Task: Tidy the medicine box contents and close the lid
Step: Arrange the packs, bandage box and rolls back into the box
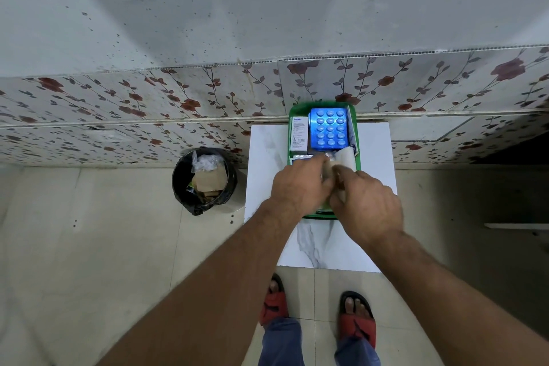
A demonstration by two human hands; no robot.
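The medicine box (292, 116), a green open tray-like container, stands on the white counter (267, 157), directly ahead of both hands. Its long axis runs away from the person, toward the wall. No lid is identifiable in this view.

Left to right: the left hand (300, 187) rests over the box's near-left part, its fingers (319, 161) curled down onto the contents; whether they pinch anything cannot be told. Just beyond these fingers a white carton (299, 135) lies along the left wall of the box, long axis parallel to the box. To its right, a blue blister pack (329, 128) lies flat, same orientation, ahead of the gap between the two hands.

The right hand (368, 202) covers the near-right part. Its fingers (341, 171) are bent and touch a pale, blurred item; the grip is uncertain. A white gauze-like roll (347, 157) lies just beyond them.

Both hands are equally near the box. Judgement: sorting of the near-end contents is in progress.
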